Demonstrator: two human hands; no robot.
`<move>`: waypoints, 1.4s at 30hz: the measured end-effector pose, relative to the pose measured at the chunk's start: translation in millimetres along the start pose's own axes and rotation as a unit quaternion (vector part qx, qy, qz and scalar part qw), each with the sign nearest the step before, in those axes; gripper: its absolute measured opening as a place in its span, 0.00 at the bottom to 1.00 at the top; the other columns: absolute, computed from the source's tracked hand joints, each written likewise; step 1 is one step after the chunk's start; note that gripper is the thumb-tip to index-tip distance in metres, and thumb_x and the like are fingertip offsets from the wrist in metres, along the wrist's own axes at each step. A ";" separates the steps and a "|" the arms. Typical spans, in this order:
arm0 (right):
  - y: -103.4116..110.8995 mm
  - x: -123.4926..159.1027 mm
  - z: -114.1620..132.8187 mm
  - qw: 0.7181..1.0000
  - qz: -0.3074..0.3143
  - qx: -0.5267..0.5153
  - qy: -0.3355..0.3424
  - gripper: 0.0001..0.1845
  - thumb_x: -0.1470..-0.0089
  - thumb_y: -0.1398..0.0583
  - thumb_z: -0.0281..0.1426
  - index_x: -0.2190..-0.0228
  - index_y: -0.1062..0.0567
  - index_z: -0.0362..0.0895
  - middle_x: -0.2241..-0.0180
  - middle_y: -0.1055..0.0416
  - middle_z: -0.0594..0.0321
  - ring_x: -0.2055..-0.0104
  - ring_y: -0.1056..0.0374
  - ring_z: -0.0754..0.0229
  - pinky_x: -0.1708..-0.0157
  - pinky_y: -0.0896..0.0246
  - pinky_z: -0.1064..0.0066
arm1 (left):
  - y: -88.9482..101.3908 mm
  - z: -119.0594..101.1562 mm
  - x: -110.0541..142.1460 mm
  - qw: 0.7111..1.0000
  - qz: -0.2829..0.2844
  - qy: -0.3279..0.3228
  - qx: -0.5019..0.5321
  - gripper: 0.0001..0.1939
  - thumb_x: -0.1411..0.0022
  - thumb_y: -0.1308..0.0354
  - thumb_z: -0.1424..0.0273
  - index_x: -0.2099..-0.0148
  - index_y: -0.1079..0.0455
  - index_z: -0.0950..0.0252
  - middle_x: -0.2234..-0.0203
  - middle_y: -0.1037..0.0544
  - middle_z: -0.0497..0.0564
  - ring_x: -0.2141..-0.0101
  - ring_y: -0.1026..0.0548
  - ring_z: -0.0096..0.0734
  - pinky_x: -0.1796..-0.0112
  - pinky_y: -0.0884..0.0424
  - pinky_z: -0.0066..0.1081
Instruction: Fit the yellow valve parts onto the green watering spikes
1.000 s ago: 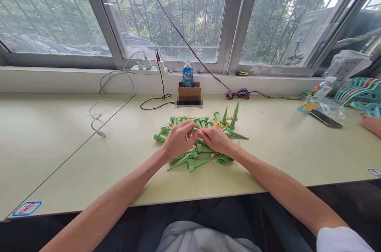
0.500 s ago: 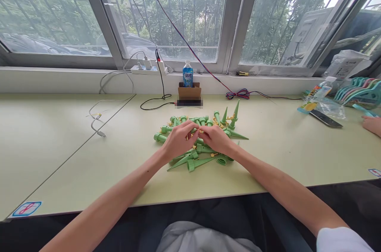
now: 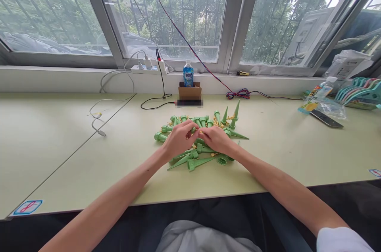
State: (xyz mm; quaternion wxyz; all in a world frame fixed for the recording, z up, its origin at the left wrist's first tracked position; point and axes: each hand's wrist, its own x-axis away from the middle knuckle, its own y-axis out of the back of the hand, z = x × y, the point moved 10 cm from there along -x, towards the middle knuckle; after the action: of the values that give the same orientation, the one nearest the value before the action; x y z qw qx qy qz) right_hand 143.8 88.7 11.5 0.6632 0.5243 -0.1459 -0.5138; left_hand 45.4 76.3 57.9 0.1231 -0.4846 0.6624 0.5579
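My left hand (image 3: 180, 137) and my right hand (image 3: 218, 138) meet fingertip to fingertip over a heap of green plastic plant-watering spikes (image 3: 204, 162). Both are closed in a pinch. Whatever sits between the fingertips is too small and covered to make out. Under and around my hands lie the spikes, tapered with ribbed caps. A few stand upright at the right of the heap, such as one tall spike (image 3: 236, 110). Small yellow parts (image 3: 214, 154) are scattered among them. A loose green ring cap (image 3: 221, 161) rests at the front, near my right wrist.
Behind the heap, a blue-labelled bottle (image 3: 188, 74) stands by a small cardboard box (image 3: 189, 92). A white cable (image 3: 97, 119) lies left; a bundled red-blue cable (image 3: 238, 93) lies at the back. To the right are a phone (image 3: 326, 118), a tilted bottle (image 3: 317, 95) and pastel hangers (image 3: 358, 92).
Another person's hand at the right edge has gone out of view. My hands keep nearly the same pose, fingertips together, with only a slight shift of the fingers. The heap looks unchanged.
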 end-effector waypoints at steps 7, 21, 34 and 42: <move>-0.7 -1.0 -5.0 1.000 -0.009 0.005 -0.024 0.18 0.33 0.45 0.38 0.70 0.26 0.42 0.79 0.36 0.67 0.77 0.50 0.66 0.73 0.57 0.74 | -4.1 1.4 1.9 1.000 0.008 -0.007 0.005 0.06 0.32 0.45 0.73 0.64 0.29 0.64 0.67 0.23 0.49 0.77 0.32 0.21 0.74 0.32 0.25; 0.6 0.2 -0.7 1.000 0.002 0.010 -0.009 0.20 0.30 0.49 0.37 0.72 0.29 0.43 0.80 0.40 0.68 0.77 0.52 0.66 0.74 0.59 0.73 | -2.3 0.9 0.6 1.000 0.005 -0.002 -0.001 0.06 0.31 0.45 0.73 0.63 0.28 0.64 0.68 0.23 0.48 0.75 0.30 0.23 0.72 0.32 0.25; 2.7 -0.4 -1.7 1.000 -0.006 0.000 -0.025 0.18 0.32 0.46 0.37 0.70 0.26 0.42 0.79 0.37 0.68 0.77 0.50 0.66 0.73 0.56 0.74 | -4.3 0.7 1.1 1.000 0.013 -0.005 0.010 0.08 0.30 0.47 0.72 0.62 0.28 0.63 0.67 0.23 0.49 0.74 0.28 0.24 0.72 0.31 0.26; 0.0 0.5 -0.8 0.999 0.016 0.025 -0.019 0.21 0.30 0.50 0.39 0.69 0.26 0.42 0.78 0.36 0.66 0.77 0.48 0.65 0.73 0.57 0.73 | -3.4 1.0 0.5 1.000 0.011 -0.003 0.006 0.07 0.31 0.46 0.73 0.63 0.29 0.64 0.68 0.23 0.49 0.74 0.29 0.24 0.72 0.31 0.26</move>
State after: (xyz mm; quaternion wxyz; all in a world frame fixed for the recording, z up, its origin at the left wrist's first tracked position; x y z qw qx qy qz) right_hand 144.6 88.7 11.0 0.6553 0.5285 -0.1795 -0.5090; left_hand 47.5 77.2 55.1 0.1223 -0.4748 0.6708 0.5564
